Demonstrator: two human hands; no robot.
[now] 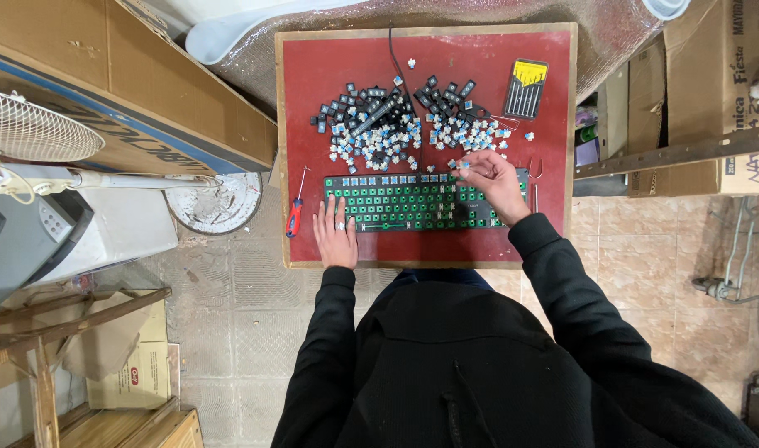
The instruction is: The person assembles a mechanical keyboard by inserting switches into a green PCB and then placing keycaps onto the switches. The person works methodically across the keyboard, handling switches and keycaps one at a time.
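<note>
**Stripped keyboard on a red board**

Head view: tiled floor all round, cardboard boxes (130, 83) at 10 o'clock, a white fan (31, 133) at 9 o'clock. At centre, a red board (545, 232) with a wooden rim.

Across the board's lower half, a keyboard (412, 203) stripped of keycaps, green plate showing. At 12 o'clock from it, a heap of loose black keycaps and blue-and-white switches (396, 133). At 1 o'clock, a black-and-yellow case of small tool bits (524, 87). At 9 o'clock, a red-handled screwdriver (295, 211) lying near the board's left rim.

Left hand (335, 236) flat, fingers together, pressing on the keyboard's lower left edge. Right hand (495, 178) over the keyboard's upper right edge, fingertips pinched on a small pale piece (464, 165), too small to identify. Black sleeves on both arms.
</note>
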